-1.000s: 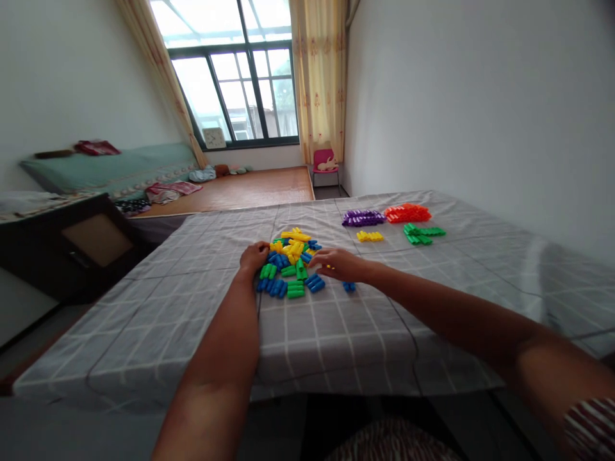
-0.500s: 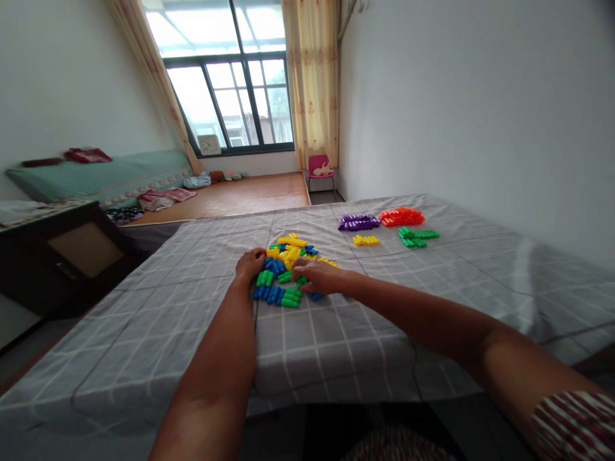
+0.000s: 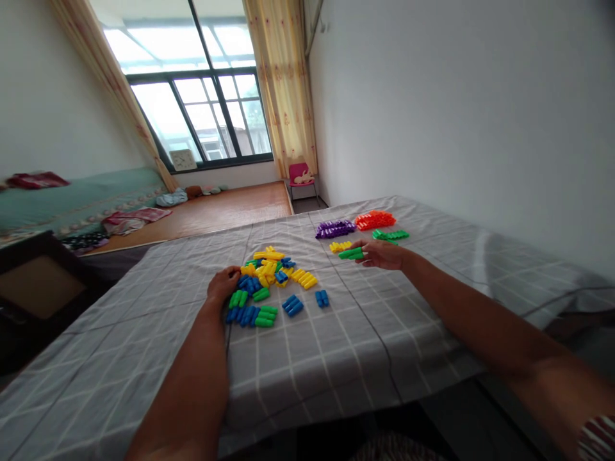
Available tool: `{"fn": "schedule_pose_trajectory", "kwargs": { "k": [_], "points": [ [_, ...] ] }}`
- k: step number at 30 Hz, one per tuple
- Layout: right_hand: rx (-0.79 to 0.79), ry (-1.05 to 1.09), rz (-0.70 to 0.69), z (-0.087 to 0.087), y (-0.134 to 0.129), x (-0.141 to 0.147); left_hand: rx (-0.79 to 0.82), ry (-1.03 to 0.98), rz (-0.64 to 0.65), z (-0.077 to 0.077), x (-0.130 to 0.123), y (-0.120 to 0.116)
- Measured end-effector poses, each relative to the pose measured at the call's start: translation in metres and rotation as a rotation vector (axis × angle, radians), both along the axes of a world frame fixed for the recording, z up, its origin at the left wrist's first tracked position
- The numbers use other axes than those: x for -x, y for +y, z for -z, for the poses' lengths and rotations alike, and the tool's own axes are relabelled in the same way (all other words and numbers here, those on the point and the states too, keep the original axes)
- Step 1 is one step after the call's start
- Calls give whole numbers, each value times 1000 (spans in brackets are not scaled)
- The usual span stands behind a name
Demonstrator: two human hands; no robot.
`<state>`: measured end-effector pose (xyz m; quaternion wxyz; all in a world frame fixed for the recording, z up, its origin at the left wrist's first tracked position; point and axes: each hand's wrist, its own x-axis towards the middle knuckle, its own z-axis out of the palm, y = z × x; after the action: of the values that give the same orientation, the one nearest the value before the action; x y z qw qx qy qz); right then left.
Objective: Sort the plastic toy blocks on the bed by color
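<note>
My right hand (image 3: 384, 254) is closed on a green plastic building block (image 3: 351, 253), held just in front of a small yellow block group (image 3: 340, 246). At the left edge of a mixed pile of yellow, blue and green blocks (image 3: 266, 272), my left hand (image 3: 223, 283) has its fingers curled by a yellow piece; what they hold, if anything, is hidden. Nearer me lie joined blue blocks (image 3: 241, 315), green blocks (image 3: 266, 316), and two separate blue pieces (image 3: 293, 305). A yellow block row (image 3: 304, 278) extends from the pile's right side.
Purple blocks (image 3: 335, 229), orange-red blocks (image 3: 375, 220) and green blocks (image 3: 390, 235) are grouped at the far right of the grey checked cloth (image 3: 307, 358). Beyond stand a pink chair (image 3: 300, 174) and a low wooden platform (image 3: 230, 208). A white wall rises on the right.
My right hand has moved from the mixed pile rightward toward the sorted groups, carrying a green block. My left hand stays at the pile's left edge. The view has turned rightward.
</note>
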<state>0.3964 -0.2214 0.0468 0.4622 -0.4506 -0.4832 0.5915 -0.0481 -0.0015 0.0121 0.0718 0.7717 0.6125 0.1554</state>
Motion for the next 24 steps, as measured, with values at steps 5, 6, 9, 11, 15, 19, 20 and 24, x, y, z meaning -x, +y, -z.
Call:
{"fn": "schedule_pose_trajectory", "kwargs": {
  "k": [5,6,9,11,15,19,20,24],
  "points": [
    [-19,-231,58,25,-3,9,-13,7,5,0,1,-1],
    [-62,-312,85,29,-2,13,-17,9,4,0,1,-2],
    [-161,-448,108,37,0,19,-19,12,-8,1,1,-2],
    [-189,-459,85,39,1,20,-11,12,-15,1,1,-1],
    [-204,-475,8,37,0,20,-15,18,-11,0,0,-2],
    [-244,-592,31,34,0,20,-27,26,5,-1,0,-3],
    [-265,-642,59,34,0,20,-28,26,7,-1,0,-3],
    [-257,-730,191,32,1,22,-28,24,-6,-1,0,-2]
  ]
}}
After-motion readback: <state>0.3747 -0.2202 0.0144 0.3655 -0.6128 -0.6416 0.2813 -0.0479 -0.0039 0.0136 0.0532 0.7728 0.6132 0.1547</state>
